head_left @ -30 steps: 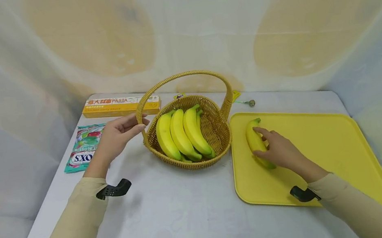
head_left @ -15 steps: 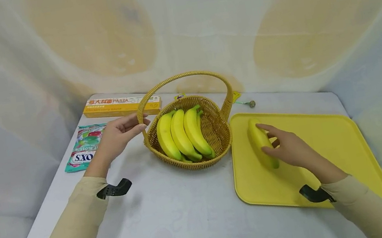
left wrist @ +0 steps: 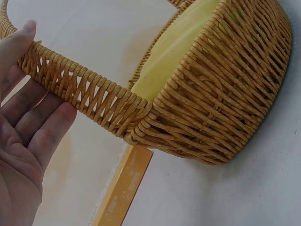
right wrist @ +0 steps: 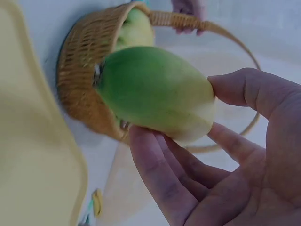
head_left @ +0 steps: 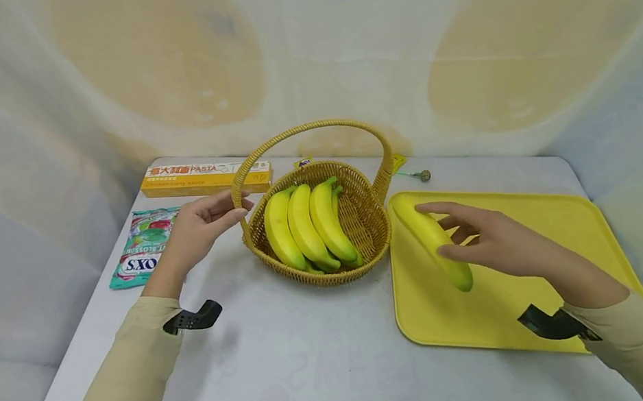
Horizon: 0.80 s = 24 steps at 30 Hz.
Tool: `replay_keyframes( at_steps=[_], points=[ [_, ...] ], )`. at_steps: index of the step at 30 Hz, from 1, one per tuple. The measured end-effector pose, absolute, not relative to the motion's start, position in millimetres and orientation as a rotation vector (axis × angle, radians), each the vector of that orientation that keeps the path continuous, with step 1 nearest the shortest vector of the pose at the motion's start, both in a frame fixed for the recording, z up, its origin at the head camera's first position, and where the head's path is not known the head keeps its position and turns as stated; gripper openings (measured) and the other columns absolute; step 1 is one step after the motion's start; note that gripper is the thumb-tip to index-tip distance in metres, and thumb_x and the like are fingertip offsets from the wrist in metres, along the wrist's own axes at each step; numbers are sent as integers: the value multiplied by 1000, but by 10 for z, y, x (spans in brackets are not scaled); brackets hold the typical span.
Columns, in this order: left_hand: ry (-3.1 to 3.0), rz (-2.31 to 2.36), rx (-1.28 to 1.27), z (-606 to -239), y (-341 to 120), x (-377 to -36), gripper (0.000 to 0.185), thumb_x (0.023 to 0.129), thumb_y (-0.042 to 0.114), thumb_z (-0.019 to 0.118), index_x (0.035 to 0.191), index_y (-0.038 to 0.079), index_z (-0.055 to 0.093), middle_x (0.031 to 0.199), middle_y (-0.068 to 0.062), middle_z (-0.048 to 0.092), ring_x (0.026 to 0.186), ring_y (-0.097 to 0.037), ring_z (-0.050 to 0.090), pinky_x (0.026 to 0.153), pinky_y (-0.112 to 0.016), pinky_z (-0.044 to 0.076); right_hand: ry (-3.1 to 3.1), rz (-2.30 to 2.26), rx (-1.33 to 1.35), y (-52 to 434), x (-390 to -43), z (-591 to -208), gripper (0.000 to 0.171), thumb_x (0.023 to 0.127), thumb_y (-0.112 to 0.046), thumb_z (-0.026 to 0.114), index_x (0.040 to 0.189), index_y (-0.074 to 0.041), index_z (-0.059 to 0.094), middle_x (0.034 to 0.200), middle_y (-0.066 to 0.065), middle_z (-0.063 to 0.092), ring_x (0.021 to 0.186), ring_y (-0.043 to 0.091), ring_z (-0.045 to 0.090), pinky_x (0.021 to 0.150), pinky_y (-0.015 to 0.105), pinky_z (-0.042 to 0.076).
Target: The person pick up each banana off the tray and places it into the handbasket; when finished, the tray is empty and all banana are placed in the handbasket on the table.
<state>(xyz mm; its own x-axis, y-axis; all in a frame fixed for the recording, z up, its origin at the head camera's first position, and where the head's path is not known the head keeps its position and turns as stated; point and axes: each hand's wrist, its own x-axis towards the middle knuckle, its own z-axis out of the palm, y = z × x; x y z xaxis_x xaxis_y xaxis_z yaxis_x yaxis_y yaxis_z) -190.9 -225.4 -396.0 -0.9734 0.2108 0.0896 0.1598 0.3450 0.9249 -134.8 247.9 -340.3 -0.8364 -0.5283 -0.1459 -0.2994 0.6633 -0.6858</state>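
Lifted since a second ago: banana point(head_left: 432, 239) was lying flat on the tray point(head_left: 553, 249) under the right hand point(head_left: 493, 245), now it is off the tray surface, raised and swung toward the basket point(head_left: 325, 227). Right-hand grip is clamped on banana, thumb on top, fingers curled under; the right wrist view shows it cradled on the fingers point(right wrist: 164, 183). Long axis runs diagonally, far end up-left near the tray's back-left corner and pointing at the basket, near end down-right over the tray. Basket lies left of the grip, just beside the tray's left edge, so the right hand is the nearer one to carry across; banana looks clear of the basket rim, though the head view alone makes the gap hard to judge.

Left hand point(head_left: 195, 233) unchanged, fingers and thumb pinching the handle point(head_left: 237, 202) at its left foot; the left wrist view shows fingers along the woven strap. Bunch point(head_left: 307, 227) of bananas fills the basket's left half, right half showing bare weave.

Further out on the counter point(head_left: 297, 370): pasta box point(head_left: 202, 177) behind the basket, candy bag point(head_left: 141, 248) left of the left hand, small metal bit point(head_left: 422, 175) behind the tray.
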Motion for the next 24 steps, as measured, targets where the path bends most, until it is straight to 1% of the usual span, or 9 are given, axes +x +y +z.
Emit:
replay_keyframes(
  at_steps=[4,9,12,15,17,20,21,22,24],
  points=[
    [2555,1731,343,-3958,-2254,-1909,45,95,39,72,134,16,68,118,-2,74,111,-14,69,97,-27,53,2493,-995,-708,2349,-1384,-3338,63,101,-30,67,157,-30,39,157,5,43,130,33,55,97,52,52],
    [2552,1729,333,-3959,-2256,-1911,46,95,39,72,133,15,68,117,-1,74,111,-14,69,98,-28,53,2464,-999,-737,2131,-1557,-3392,63,100,-29,67,157,-28,40,159,3,41,129,31,56,98,51,51],
    [2537,1735,339,-3963,-2259,-1918,46,95,38,72,134,13,67,118,-2,74,111,-14,69,98,-27,53,2441,-992,-686,1971,-1679,-3419,64,101,-30,67,157,-30,38,157,5,42,130,31,56,99,53,50],
    [2537,1735,338,-3965,-2265,-1919,46,96,38,72,134,12,67,118,-2,73,111,-14,68,97,-26,53,2421,-978,-633,1804,-1793,-3423,65,101,-29,65,159,-29,35,152,11,48,126,33,58,96,52,52],
    [2543,1732,336,-3966,-2269,-1919,47,96,38,72,134,12,67,118,-2,74,111,-14,68,97,-26,53,2411,-960,-611,1699,-1874,-3426,66,102,-27,63,160,-25,32,149,14,50,120,32,61,92,49,54],
    [2545,1733,338,-3967,-2272,-1918,47,96,38,72,134,12,67,118,-2,74,111,-14,68,97,-26,53,2412,-906,-565,1564,-1996,-3447,66,103,-24,59,161,-20,29,141,18,56,101,27,67,81,41,56],
    [2544,1732,343,-3968,-2271,-1919,46,96,38,72,134,12,67,118,-2,74,112,-14,68,97,-26,53,2419,-880,-553,1526,-2038,-3467,65,104,-24,58,162,-19,28,137,18,58,91,24,67,76,39,55],
    [2542,1733,345,-3968,-2269,-1920,45,96,38,72,133,13,68,118,-2,74,112,-14,68,97,-26,53,2430,-848,-541,1491,-2078,-3492,65,104,-24,57,162,-19,27,131,18,60,81,20,64,72,36,53],
    [2535,1738,351,-3969,-2265,-1921,43,96,37,72,132,14,68,118,-2,74,112,-14,68,97,-26,53,2442,-814,-522,1423,-2147,-3545,64,105,-23,55,162,-18,26,119,14,63,62,17,53,62,33,47]
  ],
)
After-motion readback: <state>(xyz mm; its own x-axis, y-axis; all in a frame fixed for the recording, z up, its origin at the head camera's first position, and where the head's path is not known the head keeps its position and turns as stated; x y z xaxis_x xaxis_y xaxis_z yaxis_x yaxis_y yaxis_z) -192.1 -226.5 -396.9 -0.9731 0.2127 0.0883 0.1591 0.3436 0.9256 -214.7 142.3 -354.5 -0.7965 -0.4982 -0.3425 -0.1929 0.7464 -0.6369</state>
